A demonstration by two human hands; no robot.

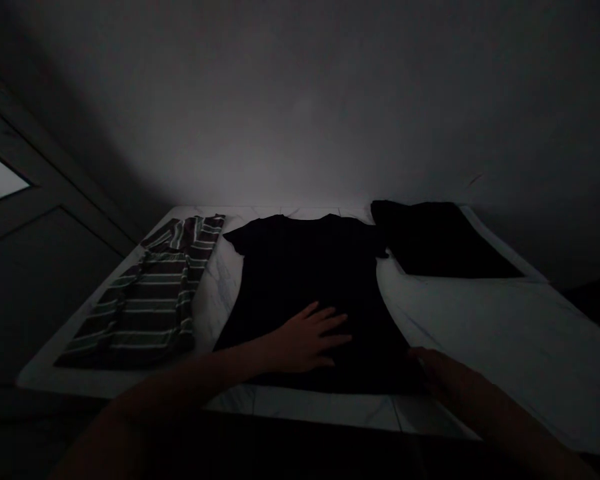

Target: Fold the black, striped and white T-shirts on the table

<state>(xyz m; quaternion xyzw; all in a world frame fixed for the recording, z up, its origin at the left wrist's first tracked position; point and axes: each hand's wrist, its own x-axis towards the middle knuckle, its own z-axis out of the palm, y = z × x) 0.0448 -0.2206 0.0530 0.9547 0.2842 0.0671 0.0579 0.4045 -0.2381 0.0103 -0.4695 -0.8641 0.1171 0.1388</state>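
Observation:
A black short-sleeved T-shirt (310,267) lies spread out on the white marbled tabletop, neck toward the wall and hem toward me. Flat on its lower middle rests my left hand (305,340), fingers stretched and spread. At the shirt's lower right corner, my right hand (435,370) has its fingers bent around the edge of the cloth. The dim light hides part of those fingers.
To the left lies a folded striped garment (153,300). A folded black garment (440,240) sits at the back right. The marbled table (505,340) stands against a plain wall (300,107), and a panelled door (40,213) is at far left.

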